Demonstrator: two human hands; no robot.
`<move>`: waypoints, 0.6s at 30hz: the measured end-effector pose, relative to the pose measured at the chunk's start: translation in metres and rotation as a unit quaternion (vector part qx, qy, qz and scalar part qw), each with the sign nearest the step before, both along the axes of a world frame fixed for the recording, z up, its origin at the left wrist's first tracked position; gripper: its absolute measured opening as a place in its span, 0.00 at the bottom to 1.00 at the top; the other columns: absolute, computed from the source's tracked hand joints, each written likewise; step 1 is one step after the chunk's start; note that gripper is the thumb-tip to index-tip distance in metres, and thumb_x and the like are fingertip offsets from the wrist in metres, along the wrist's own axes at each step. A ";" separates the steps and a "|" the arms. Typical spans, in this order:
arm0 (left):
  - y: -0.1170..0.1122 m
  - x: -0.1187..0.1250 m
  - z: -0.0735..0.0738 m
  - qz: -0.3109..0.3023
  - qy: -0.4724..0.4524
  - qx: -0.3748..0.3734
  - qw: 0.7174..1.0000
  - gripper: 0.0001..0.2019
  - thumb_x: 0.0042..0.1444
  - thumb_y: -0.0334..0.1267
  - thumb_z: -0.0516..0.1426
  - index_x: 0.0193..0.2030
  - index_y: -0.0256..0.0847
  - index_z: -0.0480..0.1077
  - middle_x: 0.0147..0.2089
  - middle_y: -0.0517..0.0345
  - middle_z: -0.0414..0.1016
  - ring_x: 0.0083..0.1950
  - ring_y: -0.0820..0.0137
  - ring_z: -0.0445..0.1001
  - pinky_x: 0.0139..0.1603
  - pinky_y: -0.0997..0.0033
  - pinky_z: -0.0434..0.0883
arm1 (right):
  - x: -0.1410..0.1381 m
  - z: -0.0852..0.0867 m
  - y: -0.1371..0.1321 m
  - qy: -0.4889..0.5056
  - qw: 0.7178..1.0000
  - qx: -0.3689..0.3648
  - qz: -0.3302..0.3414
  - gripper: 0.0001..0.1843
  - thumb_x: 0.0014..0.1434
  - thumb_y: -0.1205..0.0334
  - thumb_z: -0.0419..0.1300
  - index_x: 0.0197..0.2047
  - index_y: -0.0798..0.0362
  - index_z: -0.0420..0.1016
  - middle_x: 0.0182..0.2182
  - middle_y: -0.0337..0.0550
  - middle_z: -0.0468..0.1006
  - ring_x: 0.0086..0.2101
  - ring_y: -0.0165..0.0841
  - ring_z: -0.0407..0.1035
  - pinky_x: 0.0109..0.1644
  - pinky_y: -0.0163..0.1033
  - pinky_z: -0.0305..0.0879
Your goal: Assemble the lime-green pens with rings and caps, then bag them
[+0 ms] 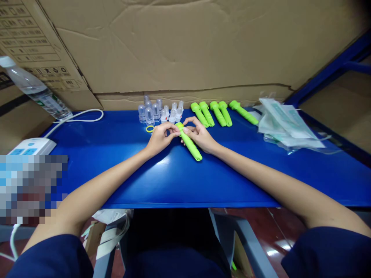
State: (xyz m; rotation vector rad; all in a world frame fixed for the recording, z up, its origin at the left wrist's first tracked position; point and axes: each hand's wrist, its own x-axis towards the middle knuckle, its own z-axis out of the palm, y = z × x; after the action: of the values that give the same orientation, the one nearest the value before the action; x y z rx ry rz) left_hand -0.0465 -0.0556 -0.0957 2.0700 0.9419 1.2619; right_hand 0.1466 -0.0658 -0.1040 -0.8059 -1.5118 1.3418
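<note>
Both my hands meet at the wide head of a lime-green flashlight (191,146), which slants toward me over the blue table. My left hand (162,138) pinches at the head from the left, thumb and forefinger closed. My right hand (201,137) grips just below the head from the right, its fingers curled round it. A yellowish band shows at the head; my fingertips partly hide it. Beside my left hand lies a thin yellow ring (150,129). Behind it stand several clear plastic caps (149,116) and several whitish translucent capped pieces (172,115).
Several more lime-green flashlights (218,114) lie at the back right. Further right is a pile of clear plastic bags (290,125). A water bottle (37,90) and a white power strip (34,146) with its cable are at left. Cardboard (185,46) walls the back of the blue table (232,181).
</note>
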 end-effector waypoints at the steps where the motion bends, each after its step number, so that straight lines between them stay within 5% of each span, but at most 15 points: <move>1: -0.001 0.001 0.000 -0.001 0.004 0.009 1.000 0.01 0.56 0.32 0.65 0.34 0.39 0.77 0.33 0.59 0.80 0.33 0.73 0.74 0.33 0.73 0.67 | 0.000 0.000 0.000 -0.001 1.000 -0.001 0.001 0.30 0.53 0.41 0.71 0.48 0.46 0.60 0.32 0.34 0.79 0.26 0.30 0.77 0.28 0.36 0.77; 10: 0.000 -0.001 -0.001 0.054 -0.009 0.041 0.998 0.13 0.53 0.36 0.68 0.44 0.40 0.75 0.45 0.54 0.80 0.44 0.69 0.78 0.41 0.71 0.71 | -0.002 0.000 0.001 0.011 1.000 0.004 0.004 0.30 0.55 0.40 0.69 0.47 0.46 0.58 0.31 0.32 0.77 0.26 0.30 0.77 0.29 0.36 0.77; 18: -0.001 -0.002 0.002 0.026 -0.008 0.052 0.998 0.08 0.56 0.34 0.66 0.43 0.41 0.77 0.43 0.54 0.81 0.45 0.68 0.78 0.43 0.70 0.71 | -0.003 0.000 0.000 0.012 1.000 0.019 0.000 0.28 0.55 0.39 0.68 0.45 0.46 0.59 0.33 0.34 0.78 0.27 0.29 0.77 0.29 0.36 0.77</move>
State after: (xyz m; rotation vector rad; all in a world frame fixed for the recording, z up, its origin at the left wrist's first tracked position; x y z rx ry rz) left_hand -0.0489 -0.0565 -0.0937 2.1232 0.9461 1.3804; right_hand 0.1435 -0.0653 -0.1041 -0.7631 -1.5153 1.3137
